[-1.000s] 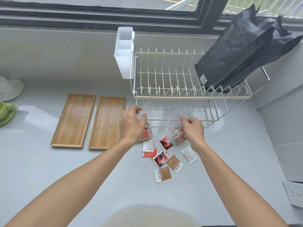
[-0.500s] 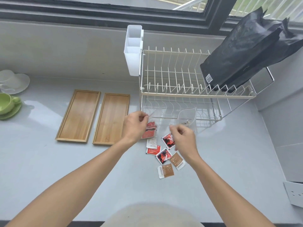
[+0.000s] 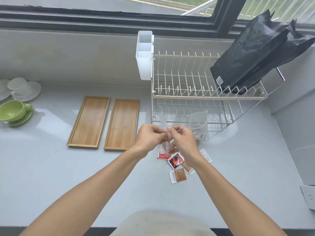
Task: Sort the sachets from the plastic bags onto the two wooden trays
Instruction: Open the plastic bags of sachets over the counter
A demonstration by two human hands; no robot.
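My left hand (image 3: 150, 137) and my right hand (image 3: 183, 139) meet over the counter, both pinching a clear plastic bag (image 3: 165, 138) that hangs between them. A second clear plastic bag (image 3: 200, 124) with sachets inside stands just right of my right hand. Loose sachets lie below the hands: a red one (image 3: 162, 155), a black-and-red one (image 3: 176, 161), a brown one (image 3: 178, 175), another brown one (image 3: 188, 167), a white one (image 3: 205, 155). Two bare wooden trays, the left tray (image 3: 89, 121) and the right tray (image 3: 121, 124), lie side by side to the left.
A wire dish rack (image 3: 196, 97) with a white cutlery holder (image 3: 144, 55) and black bags (image 3: 259, 53) stands behind. A green cup on a saucer (image 3: 14, 111) and white cups (image 3: 18, 87) sit far left. A white socket block (image 3: 308, 195) lies at the right edge.
My right hand left the second bag and moved left to join my left hand on the first bag, which is now lifted between both hands. The view shifted slightly.
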